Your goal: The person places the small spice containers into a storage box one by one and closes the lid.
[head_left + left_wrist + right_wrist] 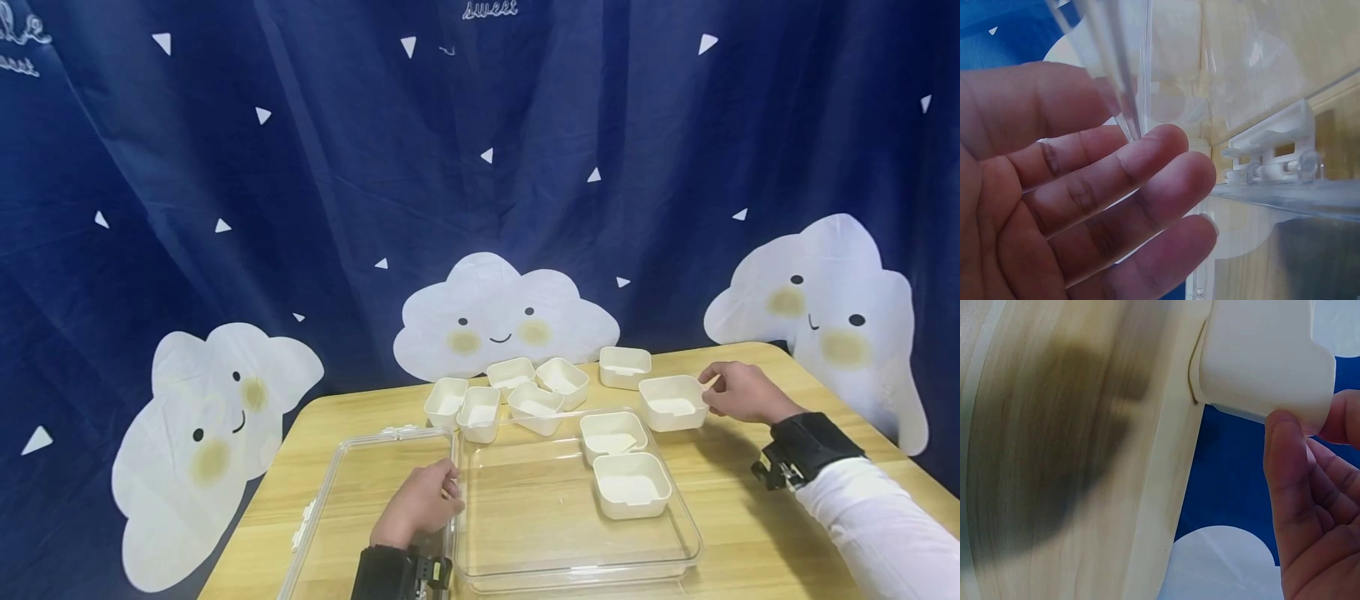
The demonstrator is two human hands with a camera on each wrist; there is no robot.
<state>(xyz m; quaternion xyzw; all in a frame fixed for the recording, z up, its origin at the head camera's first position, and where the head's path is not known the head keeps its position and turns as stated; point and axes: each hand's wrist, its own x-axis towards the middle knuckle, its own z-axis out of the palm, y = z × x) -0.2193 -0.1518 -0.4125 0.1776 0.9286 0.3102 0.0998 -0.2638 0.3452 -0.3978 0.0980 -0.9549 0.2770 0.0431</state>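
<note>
Right hand [744, 393]: I read a firm pinch, thumb on one side and fingers on the other, at the near corner of a cream bin [673, 417]. The bin sits on the inner side of that grip, mouth up in the head view; I cannot tell whether its base touches the table [738, 517].

Left hand [420, 498]: well to the left of the pinch and nearer the wearer. I make out its thumb and loosely bent fingers about a clear edge; whether they grip it or only rest there, I cannot tell. Beside these fingers, in the left wrist view, I note a white clip [1272, 147].

Left of the left hand lies a clear panel [363, 492]; to its right, a clear container [577, 577], between the two hands. In the container, leftward of the pinch and closer to the wearer, I count two bins: a far bin [600, 450] with a pale patch inside that I cannot identify, and a near bin [633, 504] just beside it.

Just beyond the held bin I log a back bin [625, 379]. Farther left of the pinch, by the container's far edge, five bins [480, 429] cluster. Past both hands hangs a blue curtain [525, 208] with smiling clouds [491, 287]
</note>
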